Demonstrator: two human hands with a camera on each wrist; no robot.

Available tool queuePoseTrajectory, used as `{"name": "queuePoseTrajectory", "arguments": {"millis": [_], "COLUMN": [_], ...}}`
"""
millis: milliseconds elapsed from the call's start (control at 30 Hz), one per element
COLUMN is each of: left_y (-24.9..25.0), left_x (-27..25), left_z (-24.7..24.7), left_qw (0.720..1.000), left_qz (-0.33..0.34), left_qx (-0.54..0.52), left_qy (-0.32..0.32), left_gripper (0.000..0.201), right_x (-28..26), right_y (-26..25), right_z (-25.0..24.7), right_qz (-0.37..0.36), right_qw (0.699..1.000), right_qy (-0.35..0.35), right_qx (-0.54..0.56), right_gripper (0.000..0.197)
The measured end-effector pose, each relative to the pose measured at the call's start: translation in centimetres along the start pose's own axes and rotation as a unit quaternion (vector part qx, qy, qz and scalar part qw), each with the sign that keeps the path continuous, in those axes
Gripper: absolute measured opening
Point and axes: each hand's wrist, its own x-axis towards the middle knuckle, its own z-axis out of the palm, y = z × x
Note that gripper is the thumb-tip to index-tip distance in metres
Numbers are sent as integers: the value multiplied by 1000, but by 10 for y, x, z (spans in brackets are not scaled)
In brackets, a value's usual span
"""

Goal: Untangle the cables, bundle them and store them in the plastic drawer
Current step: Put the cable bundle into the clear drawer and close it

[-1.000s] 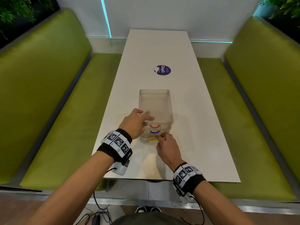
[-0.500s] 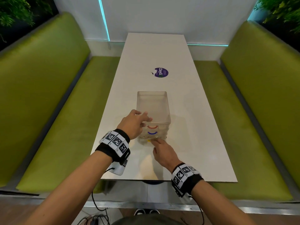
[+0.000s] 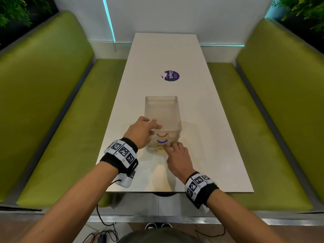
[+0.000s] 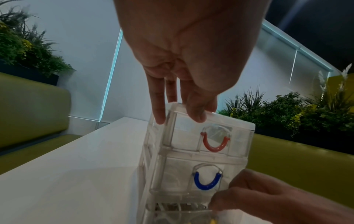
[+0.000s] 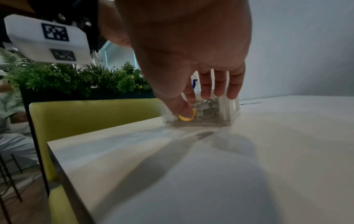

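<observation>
Clear plastic drawer unit point(image 3: 162, 118) on white table point(image 3: 201, 109): I log left hand point(image 3: 141, 133) fingers straight on top; right hand point(image 3: 178, 157) apparently pinching yellow handle point(image 5: 186, 117).

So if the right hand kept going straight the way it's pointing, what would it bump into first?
Probably the bottom drawer of the clear drawer unit: the right hand already has fingertips at its yellow handle.

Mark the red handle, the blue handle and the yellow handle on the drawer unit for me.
red handle point(image 4: 215, 144): left wrist view, on the bottom of its curve.
blue handle point(image 4: 207, 183): left wrist view, on the lower part of its curve.
yellow handle point(image 5: 186, 117): right wrist view, on the strip showing below the thumb tip.
</observation>
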Motion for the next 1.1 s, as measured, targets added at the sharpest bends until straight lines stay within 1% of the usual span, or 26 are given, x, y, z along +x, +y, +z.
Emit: {"name": "queuePoseTrajectory", "arguments": {"millis": [133, 200, 267, 300, 367, 433, 500, 600, 633, 700, 767, 800, 900, 1033, 1100], "left_y": [4, 6, 7, 7, 8, 11, 12, 11, 11, 11, 8, 7, 4, 6, 9], "left_x": [-2, -4, -5, -5, -4, -5, -6, -6, -6, -5, -4, -3, -1, -2, -2], "left_z": [-3, -3, -3, -4, -6, -8, -8, -9, -9, -8, -7, -6, -4, -4, -7], "left_qw": [1000, 1000, 1000, 1000, 1000, 1000, 1000, 1000, 1000, 1000, 1000, 1000, 1000, 999, 999], "left_qz": [-9, -7, -5, -5, -9, -11, -13, -17, -17, -18, -18, -19, -22, -28, -29], "left_qx": [-8, -11, -13, -13, -10, -8, -10, -10, -10, -14, -17, -18, -19, -28, -27], "left_qy": [3, 5, 1, 1, 2, -4, -7, -3, -2, -2, -3, -3, -7, -11, -13], "left_gripper": [54, 54, 54, 54, 54, 53, 52, 51, 51, 52, 52, 51, 50, 48, 46], "right_x": [6, 9, 10, 9, 5, 1, 1, 3, 3, 0, -3, -4, -6, 2, 4], "right_y": [-6, -5, -4, -4, -2, 0, -1, -4, -3, 1, 5, 6, 4, 0, -1], "right_z": [2, 5, 2, 0, -1, 2, 6, 5, 4, 5, 6, 5, 2, 5, 8], "right_qz": [-14, -22, -13, -14, -32, -44, -47, -46, -51, -70, -84, -89, -102, -97, -91], "right_qw": [1000, 1000, 998, 998, 998, 997, 996, 993, 992, 990, 990, 990, 991, 993, 993], "right_qy": [3, -10, -33, -35, -32, -24, -22, -40, -41, -47, -51, -50, -51, -42, -63], "right_qx": [-5, 17, 47, 55, 51, 51, 68, 96, 103, 112, 102, 94, 65, 47, 27], "right_gripper": [36, 27, 19, 19, 29, 33, 28, 22, 24, 35, 48, 50, 48, 49, 52]}}
